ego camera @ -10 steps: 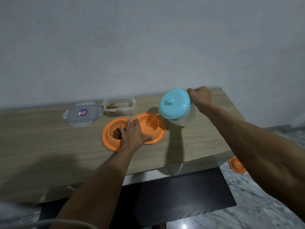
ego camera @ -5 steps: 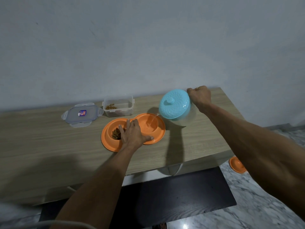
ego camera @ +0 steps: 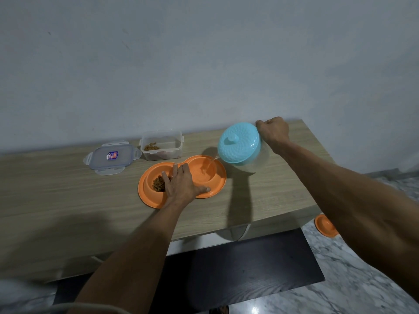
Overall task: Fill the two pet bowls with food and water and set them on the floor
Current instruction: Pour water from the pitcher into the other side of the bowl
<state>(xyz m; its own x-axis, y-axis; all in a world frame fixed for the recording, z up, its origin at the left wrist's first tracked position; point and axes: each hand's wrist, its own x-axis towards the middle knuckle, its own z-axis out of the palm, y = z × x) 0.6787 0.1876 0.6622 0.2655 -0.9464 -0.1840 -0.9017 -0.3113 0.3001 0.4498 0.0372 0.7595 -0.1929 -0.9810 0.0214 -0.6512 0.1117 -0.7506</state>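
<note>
Nearest the camera, a dark panel [ego camera: 238, 268] lies below the table's front edge, with marble floor [ego camera: 367, 282] to its right. A small orange dish [ego camera: 324, 225] sits on that floor, partly hidden behind the right forearm.

On the wooden table [ego camera: 56, 200], the orange double pet bowl [ego camera: 218, 177] lies flat near the front. The left hand [ego camera: 181, 184] rests on its middle ridge, fingers straight and pressing down, thumb on the front rim. The left well holds brown kibble [ego camera: 158, 183]. A thin stream of water [ego camera: 209, 163] falls into the right well.

The stream comes from a clear jug [ego camera: 238, 143] with a turquoise lid, tilted toward the bowl. The right hand [ego camera: 273, 132] grips its far side, fingers curled tight.

Farther back stand a clear food container [ego camera: 162, 147] with a little kibble and, to its left, its loose lid [ego camera: 112, 156], before a grey wall [ego camera: 204, 64].
</note>
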